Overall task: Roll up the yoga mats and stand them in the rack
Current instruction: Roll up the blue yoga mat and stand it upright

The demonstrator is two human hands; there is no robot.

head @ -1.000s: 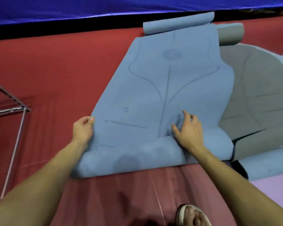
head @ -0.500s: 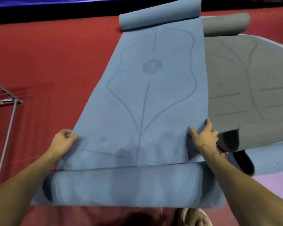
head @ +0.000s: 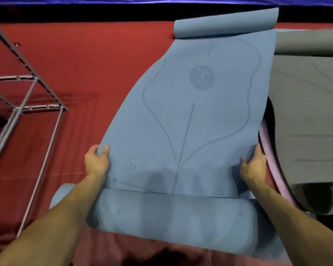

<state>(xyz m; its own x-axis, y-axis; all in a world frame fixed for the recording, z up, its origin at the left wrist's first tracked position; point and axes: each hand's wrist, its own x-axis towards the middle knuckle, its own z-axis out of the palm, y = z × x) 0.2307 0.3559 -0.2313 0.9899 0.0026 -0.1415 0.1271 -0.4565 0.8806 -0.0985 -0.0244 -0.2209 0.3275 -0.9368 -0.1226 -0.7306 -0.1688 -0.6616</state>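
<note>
A blue yoga mat (head: 196,116) with a printed line pattern stretches away from me over the red floor. Its near end forms a thick roll (head: 173,217) and its far end curls up. My left hand (head: 96,162) grips the mat's left edge, thumb on top. At the right edge my right hand (head: 255,166) grips the mat, which is lifted off the floor there. A grey mat (head: 308,116) lies flat to the right, its far end rolled. The metal rack (head: 27,108) stands at the left.
Red carpet (head: 88,70) covers the floor between the rack and the mats. A pink mat edge (head: 267,154) shows under the lifted right side of the blue mat. A blue tarp runs along the far wall.
Both hands moved outward from the roll to the mat's side edges and lifted it. The roll now hangs nearer to me, and the view shifted so more of the rack shows.
</note>
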